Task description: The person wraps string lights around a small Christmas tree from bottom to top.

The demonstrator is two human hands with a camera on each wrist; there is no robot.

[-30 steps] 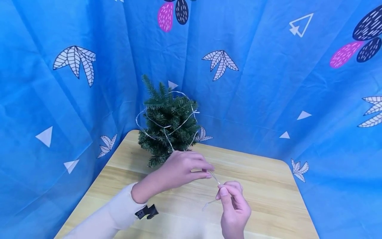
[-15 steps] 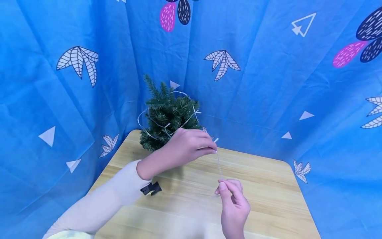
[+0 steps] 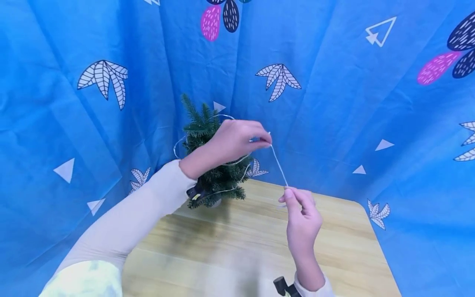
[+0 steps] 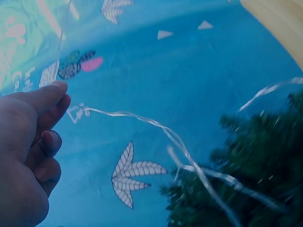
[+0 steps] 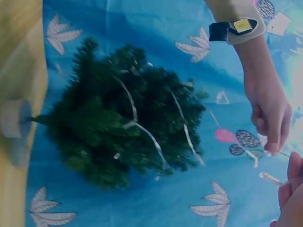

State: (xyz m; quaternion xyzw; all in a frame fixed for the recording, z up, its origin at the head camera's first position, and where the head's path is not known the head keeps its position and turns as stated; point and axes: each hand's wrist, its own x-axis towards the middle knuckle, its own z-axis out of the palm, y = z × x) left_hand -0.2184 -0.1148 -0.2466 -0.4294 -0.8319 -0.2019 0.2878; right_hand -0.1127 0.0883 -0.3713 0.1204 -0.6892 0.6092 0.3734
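A small artificial Christmas tree [image 3: 226, 181] stands at the back of the table, with a thin clear-wired string light [image 3: 279, 165] looped around it. My left hand [image 3: 243, 138] is raised in front of the tree's upper part and pinches the string between thumb and fingers. From there the wire slopes down, taut, to my right hand [image 3: 302, 214], which pinches it near the loose end. In the left wrist view, strands [image 4: 137, 117] run from the left hand to the branches [image 4: 260, 161]. The right wrist view has the right fingers [image 5: 294, 165] at its edge.
The wooden table [image 3: 334, 239] carries the tree on a pale round base [image 5: 16, 118]. Blue patterned curtain [image 3: 319, 103] surrounds the table's back and sides. Black wrist straps [image 3: 194, 193] sit on the sleeves.
Both hands have risen, the left much more, from below the tree to in front of its upper half. The wire between them has lengthened and straightened. The right hand has moved slightly right.
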